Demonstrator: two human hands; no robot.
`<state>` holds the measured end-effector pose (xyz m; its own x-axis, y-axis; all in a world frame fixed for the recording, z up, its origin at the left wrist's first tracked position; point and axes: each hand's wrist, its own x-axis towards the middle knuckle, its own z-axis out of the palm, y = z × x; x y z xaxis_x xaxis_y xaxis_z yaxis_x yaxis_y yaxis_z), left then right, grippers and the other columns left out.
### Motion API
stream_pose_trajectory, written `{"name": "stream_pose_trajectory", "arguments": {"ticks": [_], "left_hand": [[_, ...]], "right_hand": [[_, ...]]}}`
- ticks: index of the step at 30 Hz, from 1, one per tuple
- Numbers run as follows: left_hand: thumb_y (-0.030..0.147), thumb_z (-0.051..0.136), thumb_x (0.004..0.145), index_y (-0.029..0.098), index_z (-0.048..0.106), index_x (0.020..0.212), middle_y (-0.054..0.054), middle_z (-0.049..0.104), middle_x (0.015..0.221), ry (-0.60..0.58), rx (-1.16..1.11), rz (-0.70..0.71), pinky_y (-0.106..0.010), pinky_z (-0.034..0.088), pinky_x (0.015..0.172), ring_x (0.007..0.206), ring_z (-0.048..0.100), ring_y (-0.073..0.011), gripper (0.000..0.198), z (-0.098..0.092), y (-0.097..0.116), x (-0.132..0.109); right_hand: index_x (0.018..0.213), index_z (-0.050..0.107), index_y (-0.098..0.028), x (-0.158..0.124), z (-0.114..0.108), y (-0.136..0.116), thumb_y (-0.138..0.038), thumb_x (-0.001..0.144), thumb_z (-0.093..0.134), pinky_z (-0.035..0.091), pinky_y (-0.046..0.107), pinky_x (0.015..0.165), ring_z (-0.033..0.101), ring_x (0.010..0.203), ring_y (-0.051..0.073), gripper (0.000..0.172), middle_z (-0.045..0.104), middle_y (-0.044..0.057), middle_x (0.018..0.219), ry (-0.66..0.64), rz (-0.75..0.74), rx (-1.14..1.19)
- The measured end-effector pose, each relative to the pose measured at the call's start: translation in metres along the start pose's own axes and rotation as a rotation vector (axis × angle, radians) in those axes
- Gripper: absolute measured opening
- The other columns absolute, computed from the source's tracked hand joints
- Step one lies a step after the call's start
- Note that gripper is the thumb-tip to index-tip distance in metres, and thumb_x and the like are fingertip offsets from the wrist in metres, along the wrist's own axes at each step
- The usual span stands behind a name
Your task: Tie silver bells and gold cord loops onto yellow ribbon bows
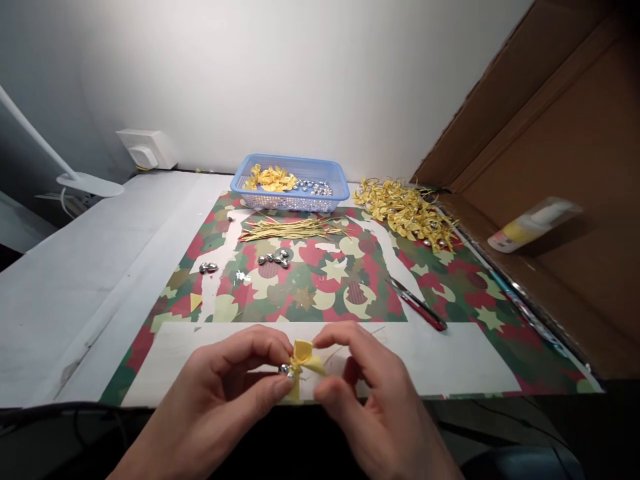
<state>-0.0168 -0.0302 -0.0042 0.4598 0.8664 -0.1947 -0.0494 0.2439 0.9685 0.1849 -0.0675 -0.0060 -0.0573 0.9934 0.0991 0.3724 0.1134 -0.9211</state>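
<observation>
My left hand (230, 387) pinches a small yellow ribbon bow (303, 352) between thumb and fingertips, above the near edge of the table. Silver bells (286, 371) show at the bow's left side, by my left thumb. From the right, my right hand (373, 387) reaches to the bow. Its index finger and thumb are apart, close to the ribbon's upper loop and right end; whether they touch it I cannot tell. The other fingers of that hand are curled. Thin wire ends show behind the right index finger.
A blue basket (247, 199) holds yellow bows and silver bells. Gold twist ties (295, 229) lie before it, with loose bells (274, 259) nearer. Finished bows (407, 210) are heaped at right. Scissors (417, 305), a bottle (525, 230) and a cardboard wall (545, 113) are on the right.
</observation>
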Motion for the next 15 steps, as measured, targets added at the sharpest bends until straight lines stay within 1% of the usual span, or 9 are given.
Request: {"name": "stream_pose_trajectory", "arguments": {"ticks": [2, 4, 6, 8, 10, 11, 12, 14, 15], "left_hand": [[0.024, 0.074, 0.092, 0.024, 0.077, 0.09, -0.005, 0.067, 0.1, -0.011, 0.036, 0.031, -0.025, 0.057, 0.083, 0.097, 0.065, -0.0221, 0.004, 0.002, 0.002, -0.001], [0.026, 0.077, 0.089, 0.024, 0.078, 0.086, -0.007, 0.067, 0.105, -0.033, 0.024, 0.027, -0.027, 0.058, 0.086, 0.101, 0.065, -0.0242, 0.004, 0.002, 0.004, -0.002], [0.028, 0.081, 0.085, 0.024, 0.079, 0.082, -0.008, 0.065, 0.119, -0.048, -0.041, -0.012, -0.03, 0.057, 0.091, 0.112, 0.064, -0.0277, 0.005, 0.0, 0.003, -0.004], [0.029, 0.084, 0.082, 0.025, 0.079, 0.081, -0.007, 0.059, 0.138, -0.06, -0.104, -0.062, -0.033, 0.056, 0.094, 0.121, 0.062, -0.0316, 0.007, -0.004, 0.001, -0.006], [0.03, 0.085, 0.081, 0.024, 0.079, 0.082, -0.007, 0.054, 0.147, -0.05, -0.117, -0.093, -0.033, 0.057, 0.09, 0.119, 0.065, -0.032, 0.008, -0.008, -0.004, -0.007], [0.029, 0.085, 0.081, 0.024, 0.079, 0.083, -0.007, 0.057, 0.143, -0.042, -0.102, -0.091, -0.031, 0.057, 0.087, 0.114, 0.067, -0.0304, 0.008, -0.009, -0.005, -0.007], [0.029, 0.085, 0.082, 0.023, 0.079, 0.083, -0.008, 0.063, 0.134, -0.03, -0.084, -0.081, -0.029, 0.057, 0.084, 0.107, 0.068, -0.0272, 0.008, -0.01, -0.007, -0.006], [0.027, 0.085, 0.083, 0.023, 0.078, 0.082, -0.006, 0.071, 0.104, -0.014, -0.073, -0.08, -0.023, 0.055, 0.075, 0.089, 0.069, -0.0198, 0.008, -0.011, -0.009, -0.005], [0.027, 0.085, 0.083, 0.023, 0.077, 0.083, -0.004, 0.072, 0.09, -0.012, -0.087, -0.095, -0.021, 0.053, 0.071, 0.08, 0.068, -0.0168, 0.008, -0.01, -0.009, -0.005]], "right_hand": [[0.093, 0.065, -0.022, 0.005, 0.007, -0.004, -0.044, 0.1, 0.054, 0.041, 0.025, 0.053, 0.052, 0.059, 0.012, 0.026, 0.064, -0.001, 0.079, -0.084, 0.013, 0.0], [0.084, 0.063, -0.02, 0.01, 0.01, -0.003, -0.04, 0.103, 0.049, 0.041, 0.025, 0.055, 0.052, 0.061, 0.013, 0.031, 0.061, 0.0, 0.075, -0.087, 0.018, 0.027], [0.082, 0.061, -0.02, 0.012, 0.013, 0.003, -0.041, 0.103, 0.05, 0.042, 0.024, 0.054, 0.055, 0.063, 0.014, 0.031, 0.061, 0.001, 0.075, -0.012, 0.038, 0.075], [0.084, 0.059, -0.021, 0.012, 0.015, 0.009, -0.043, 0.102, 0.052, 0.041, 0.023, 0.05, 0.053, 0.059, 0.012, 0.029, 0.06, 0.001, 0.075, 0.096, 0.076, 0.13], [0.087, 0.056, -0.021, 0.012, 0.016, 0.014, -0.045, 0.103, 0.051, 0.037, 0.021, 0.042, 0.047, 0.048, 0.009, 0.029, 0.058, -0.002, 0.071, 0.145, 0.108, 0.196], [0.088, 0.054, -0.022, 0.011, 0.016, 0.016, -0.046, 0.104, 0.049, 0.034, 0.02, 0.039, 0.043, 0.043, 0.008, 0.029, 0.057, -0.004, 0.067, 0.138, 0.125, 0.229], [0.09, 0.052, -0.023, 0.011, 0.016, 0.018, -0.047, 0.105, 0.047, 0.032, 0.02, 0.037, 0.041, 0.038, 0.007, 0.029, 0.056, -0.005, 0.063, 0.125, 0.142, 0.256], [0.091, 0.05, -0.023, 0.012, 0.016, 0.02, -0.047, 0.106, 0.044, 0.032, 0.019, 0.037, 0.041, 0.035, 0.007, 0.029, 0.053, -0.008, 0.059, 0.139, 0.142, 0.235], [0.09, 0.051, -0.023, 0.013, 0.016, 0.021, -0.045, 0.106, 0.044, 0.033, 0.019, 0.039, 0.042, 0.037, 0.007, 0.028, 0.05, -0.009, 0.057, 0.178, 0.114, 0.171]]}}
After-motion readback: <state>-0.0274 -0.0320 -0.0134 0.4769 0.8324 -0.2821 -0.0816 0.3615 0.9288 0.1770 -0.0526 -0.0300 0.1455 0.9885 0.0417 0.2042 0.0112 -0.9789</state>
